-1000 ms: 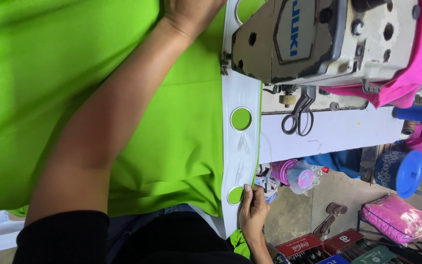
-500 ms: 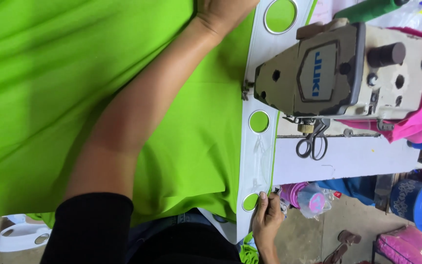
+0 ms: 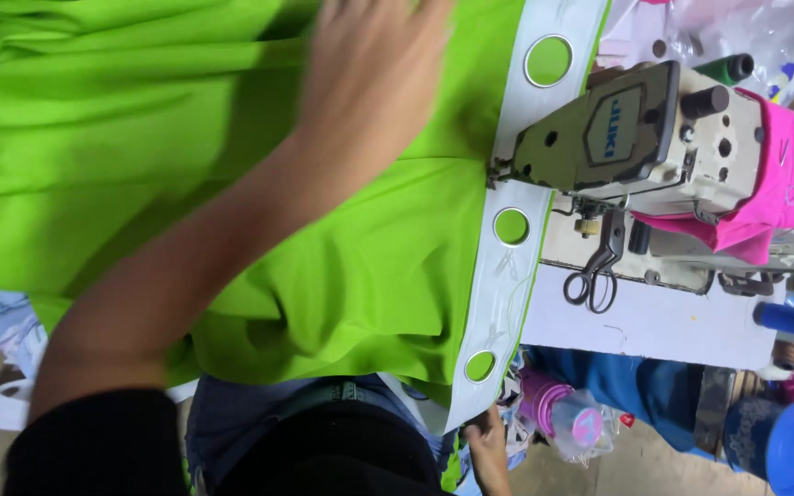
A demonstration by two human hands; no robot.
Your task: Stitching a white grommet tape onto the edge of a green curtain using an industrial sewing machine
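Fabric feed is progressing: against the frames from a second ago, the green fabric (image 3: 140, 165) and its white strip (image 3: 516, 266) are lying further along under the sewing machine (image 3: 636, 138), with a third round cutout now showing at the top of the strip. Left hand (image 3: 374, 69) is blurring with motion and now sitting within the view, flat and open on the cloth with fingers spread, pressing rather than clasping; earlier it was mostly beyond the top edge. Right hand (image 3: 487, 441) is keeping its place at the near end of the strip, grip closed in a pinch on the strip's edge beside the lowest cutout. Strip is running taut from that pinch up to the machine head, where the needle area is hidden by the housing. Judgement: the seam along the strip is partly run, with the length between the pinch and the machine still unfed. Scissors (image 3: 595, 271) are hanging untouched on the white surface (image 3: 673, 321) beside pink cloth (image 3: 783, 184).
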